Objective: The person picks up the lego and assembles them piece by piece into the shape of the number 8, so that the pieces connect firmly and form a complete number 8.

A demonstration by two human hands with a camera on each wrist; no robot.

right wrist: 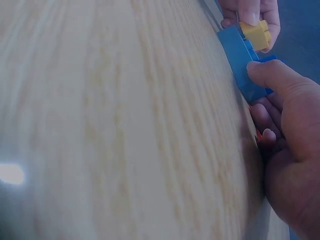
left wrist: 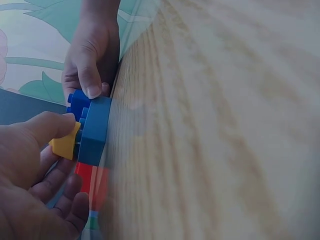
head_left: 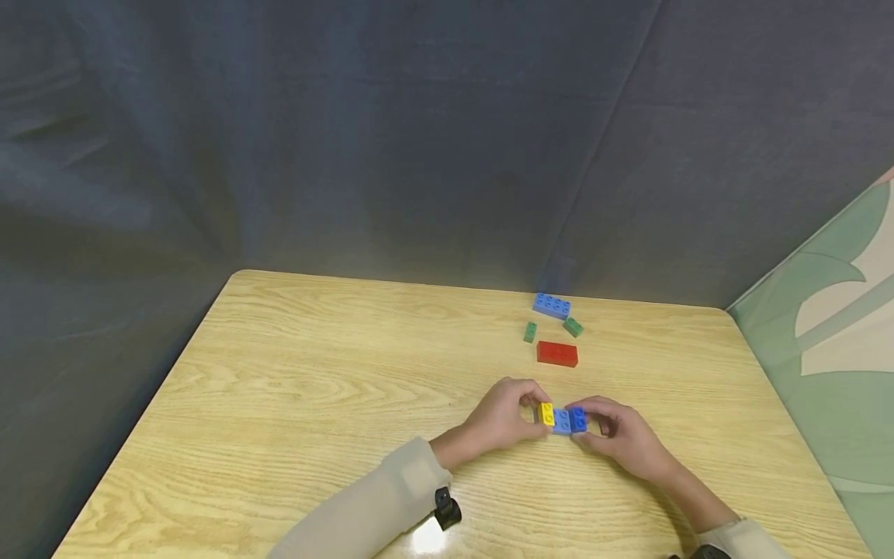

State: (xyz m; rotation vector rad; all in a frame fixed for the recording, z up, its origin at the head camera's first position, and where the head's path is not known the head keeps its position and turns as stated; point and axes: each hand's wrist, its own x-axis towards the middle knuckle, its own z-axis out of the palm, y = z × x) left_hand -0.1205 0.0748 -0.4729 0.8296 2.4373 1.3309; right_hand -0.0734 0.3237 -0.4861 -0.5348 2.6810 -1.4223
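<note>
Light blue brick (head_left: 562, 420): long studded plate lying flat on the wooden table (head_left: 314, 404), near the front edge, right of centre. Carries two smaller bricks on its studs.

Yellow brick (head_left: 546, 414): small, seated on the left end of the light blue brick. Pinched by the left hand (head_left: 504, 415), thumb against one side, fingers curled behind.

Dark blue brick (head_left: 577, 419): small, seated on the right end of the same plate, beside the yellow one. Held by the right hand (head_left: 621, 435), thumb pressed on the near edge, fingers curled round the far side.

Red brick (head_left: 556, 353): long, lying flat on the table just beyond the hands, apart from them.

Green bricks, two: one small (head_left: 530, 332) left of and behind the red brick; one (head_left: 573, 327) tilted, behind it to the right.

Second blue brick (head_left: 552, 305): long, studded, at the far table edge, just beside the tilted green one.

Surround: dark cloth backdrop (head_left: 419, 140); patterned green panel (head_left: 824, 326) on the right. Beige sleeves (head_left: 377, 505) on both arms.
</note>
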